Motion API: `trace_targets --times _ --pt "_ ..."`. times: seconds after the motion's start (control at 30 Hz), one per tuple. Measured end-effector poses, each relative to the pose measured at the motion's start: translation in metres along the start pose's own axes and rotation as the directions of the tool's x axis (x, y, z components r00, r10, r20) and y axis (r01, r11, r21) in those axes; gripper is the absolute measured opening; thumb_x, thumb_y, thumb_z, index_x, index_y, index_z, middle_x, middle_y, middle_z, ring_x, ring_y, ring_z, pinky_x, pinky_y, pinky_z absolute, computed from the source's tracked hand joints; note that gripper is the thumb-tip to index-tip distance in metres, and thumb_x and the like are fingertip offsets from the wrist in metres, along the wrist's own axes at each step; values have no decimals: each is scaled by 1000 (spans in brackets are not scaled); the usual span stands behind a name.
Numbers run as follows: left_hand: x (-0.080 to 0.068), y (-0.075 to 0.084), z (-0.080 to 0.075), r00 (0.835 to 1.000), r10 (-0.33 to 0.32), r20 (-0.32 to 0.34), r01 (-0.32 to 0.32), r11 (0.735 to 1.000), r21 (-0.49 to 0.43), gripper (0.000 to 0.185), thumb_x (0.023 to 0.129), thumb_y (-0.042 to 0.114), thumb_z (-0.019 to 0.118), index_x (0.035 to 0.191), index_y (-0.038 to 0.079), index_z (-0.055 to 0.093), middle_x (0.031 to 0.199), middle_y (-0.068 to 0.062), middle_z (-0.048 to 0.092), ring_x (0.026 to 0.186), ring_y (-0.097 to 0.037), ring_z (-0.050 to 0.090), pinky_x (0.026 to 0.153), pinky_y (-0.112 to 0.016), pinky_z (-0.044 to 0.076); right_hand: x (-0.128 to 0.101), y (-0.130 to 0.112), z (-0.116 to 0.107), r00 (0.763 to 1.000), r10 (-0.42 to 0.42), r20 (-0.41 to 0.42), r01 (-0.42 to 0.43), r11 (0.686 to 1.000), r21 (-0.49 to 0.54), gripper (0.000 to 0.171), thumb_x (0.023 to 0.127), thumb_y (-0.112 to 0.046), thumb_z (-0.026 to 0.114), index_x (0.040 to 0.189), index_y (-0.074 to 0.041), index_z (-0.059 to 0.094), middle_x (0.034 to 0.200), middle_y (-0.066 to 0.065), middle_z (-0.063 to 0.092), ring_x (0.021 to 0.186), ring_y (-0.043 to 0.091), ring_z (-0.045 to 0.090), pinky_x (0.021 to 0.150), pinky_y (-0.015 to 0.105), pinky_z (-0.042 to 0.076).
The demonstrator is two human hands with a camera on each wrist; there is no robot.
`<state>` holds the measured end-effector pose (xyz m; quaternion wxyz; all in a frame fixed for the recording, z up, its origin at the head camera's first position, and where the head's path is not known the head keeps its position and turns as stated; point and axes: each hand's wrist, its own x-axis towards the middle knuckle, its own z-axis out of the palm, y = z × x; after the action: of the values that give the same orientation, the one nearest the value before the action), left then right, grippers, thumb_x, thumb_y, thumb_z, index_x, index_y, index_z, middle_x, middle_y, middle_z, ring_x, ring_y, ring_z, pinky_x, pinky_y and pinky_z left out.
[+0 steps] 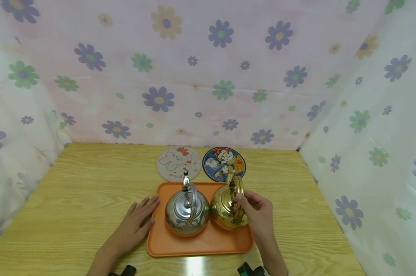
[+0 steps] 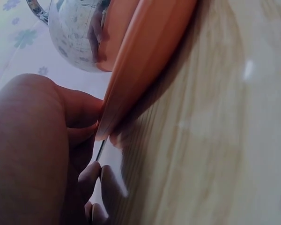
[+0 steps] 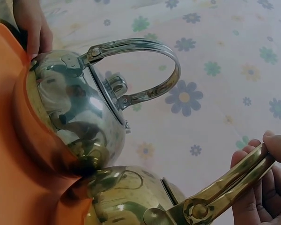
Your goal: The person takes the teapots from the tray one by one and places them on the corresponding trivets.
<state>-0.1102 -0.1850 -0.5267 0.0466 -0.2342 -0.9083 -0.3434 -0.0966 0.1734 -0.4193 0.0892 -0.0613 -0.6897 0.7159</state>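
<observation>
An orange tray point(image 1: 197, 243) lies on the wooden table point(image 1: 80, 191) and bears two kettles. The silver kettle point(image 1: 187, 212) stands on its left half, the gold kettle point(image 1: 228, 207) on its right. My right hand point(image 1: 258, 211) grips the gold kettle's handle point(image 3: 229, 185), fingers curled round it. My left hand point(image 1: 137, 222) lies flat on the table with straight fingers touching the tray's left edge point(image 2: 131, 89). In the right wrist view the silver kettle point(image 3: 79, 108) sits beside the gold kettle point(image 3: 131, 199).
Two round mats lie behind the tray: a pale one with a rabbit point(image 1: 178, 163) and a blue one with cartoon figures point(image 1: 223, 163). Flowered cloth walls point(image 1: 208, 73) close in the table at the back and both sides.
</observation>
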Motion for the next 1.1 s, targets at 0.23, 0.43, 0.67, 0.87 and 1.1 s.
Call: trace_targets --times 0.23,0.43,0.67,0.87,1.1 --pt "-3 -4 4 1000 -15 -1 15 1000 2 51 105 22 56 153 8 47 160 -9 43 148 -45 34 125 -54 9 1 4 4 1000 -11 -10 11 1000 21 27 97 -1 66 115 19 66 84 -2 75 79 11 69 73 22 58" --pt "-4 -5 5 1000 -11 -11 11 1000 5 51 104 21 56 153 8 47 160 -10 43 147 -45 35 125 -53 9 0 6 7 1000 -2 -21 3 999 53 27 97 0 66 115 19 66 86 4 75 77 13 70 69 23 59" --pt "-2 -5 5 1000 -5 -29 6 1000 15 51 105 21 57 153 9 47 160 -9 42 147 -44 35 126 -52 9 6 7 11 999 -32 -27 34 996 79 27 98 -2 66 113 20 66 86 8 75 70 14 70 65 25 60" --pt "1 -6 5 999 8 -36 -7 1000 23 51 104 20 57 153 8 47 160 -9 42 147 -43 36 127 -46 6 10 7 13 997 -69 -43 75 988 133 26 97 2 64 111 23 63 82 6 75 66 13 69 63 25 59" --pt "1 -5 6 998 27 -60 -25 999 34 50 103 17 58 151 5 50 158 -12 45 145 -46 38 127 -42 5 13 8 13 997 -67 -40 72 988 135 25 98 3 63 111 24 63 81 6 75 65 11 69 63 25 60"
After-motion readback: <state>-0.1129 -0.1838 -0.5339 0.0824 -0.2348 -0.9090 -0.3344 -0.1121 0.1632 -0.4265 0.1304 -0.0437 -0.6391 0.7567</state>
